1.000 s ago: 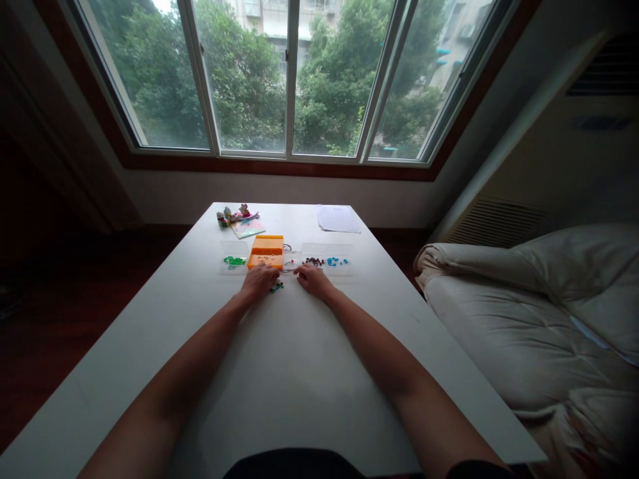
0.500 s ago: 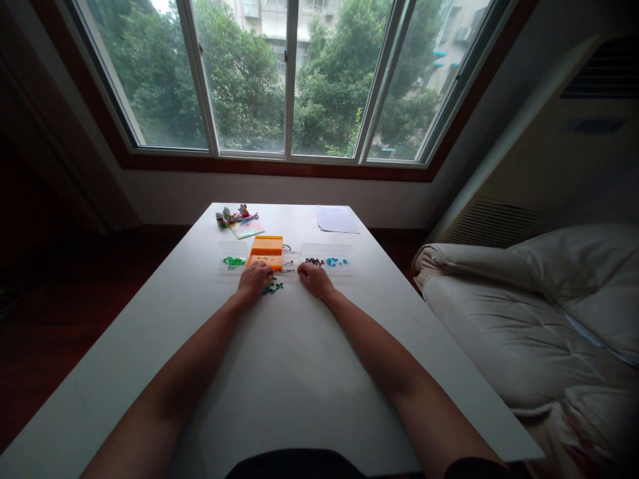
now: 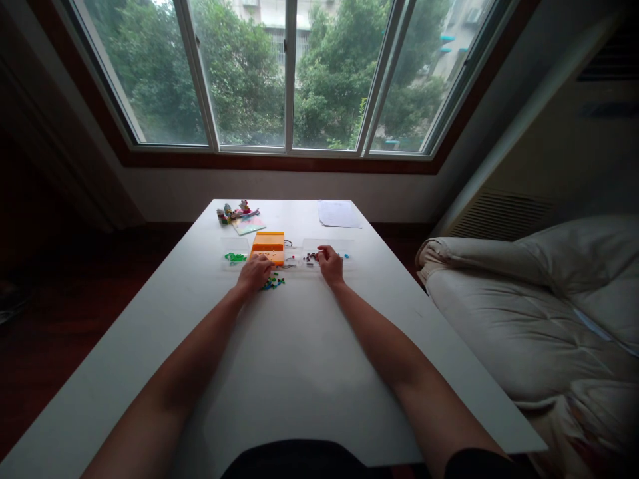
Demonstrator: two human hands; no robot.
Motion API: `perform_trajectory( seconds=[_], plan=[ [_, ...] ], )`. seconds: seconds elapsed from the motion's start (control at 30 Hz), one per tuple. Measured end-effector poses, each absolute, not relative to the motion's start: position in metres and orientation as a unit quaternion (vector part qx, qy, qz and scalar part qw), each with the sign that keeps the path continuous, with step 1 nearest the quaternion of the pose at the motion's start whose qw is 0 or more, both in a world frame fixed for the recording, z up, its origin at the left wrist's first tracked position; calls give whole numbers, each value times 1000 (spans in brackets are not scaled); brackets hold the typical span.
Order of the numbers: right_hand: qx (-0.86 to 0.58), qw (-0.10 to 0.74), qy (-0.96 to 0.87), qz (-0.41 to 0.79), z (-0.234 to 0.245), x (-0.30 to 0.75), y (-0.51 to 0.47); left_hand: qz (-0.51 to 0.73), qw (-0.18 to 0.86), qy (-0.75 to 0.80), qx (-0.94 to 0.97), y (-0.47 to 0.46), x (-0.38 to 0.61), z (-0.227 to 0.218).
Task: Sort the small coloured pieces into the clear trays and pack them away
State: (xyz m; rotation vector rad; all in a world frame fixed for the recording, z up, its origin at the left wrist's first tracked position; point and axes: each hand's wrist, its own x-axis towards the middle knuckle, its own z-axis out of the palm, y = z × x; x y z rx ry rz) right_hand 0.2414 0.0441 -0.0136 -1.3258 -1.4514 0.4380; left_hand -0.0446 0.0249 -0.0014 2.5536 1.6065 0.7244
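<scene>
My left hand [image 3: 255,271] rests at the near left corner of an orange box [image 3: 270,238], its fingers reaching over the box's front edge. Just beside those fingers, a small mixed pile of green, blue and dark beads [image 3: 273,282] lies on the table. My right hand [image 3: 330,265] is over the right-hand clear tray [image 3: 327,242], index finger and thumb somewhat apart. Dark beads [image 3: 311,257] lie in that tray just left of the hand, and a few blue beads [image 3: 346,256] show to its right. Anything tiny at the fingertips is too small to make out.
Green beads [image 3: 234,257] sit in a clear tray left of the orange box. Colourful figurines [image 3: 234,211] and a pale card [image 3: 248,225] lie at the back left of the white table [image 3: 299,372]. Papers [image 3: 339,213] lie at the back right; a padded sofa [image 3: 499,299] stands beyond the right edge.
My right hand has moved right and slightly away from me, from beside the orange box to over the right tray, and its fingers have loosened. My left hand stays about where it was.
</scene>
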Motion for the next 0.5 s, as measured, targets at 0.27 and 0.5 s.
perform_trajectory(
  seconds=[0.27, 0.5],
  plan=[
    [-514, 467, -706, 140, -13, 224, 31, 186, 7, 502, 845, 21, -27, -3],
    [-471, 361, -796, 122, -16, 216, 25, 227, 42, 465, 854, 17, -20, -3]
  ],
)
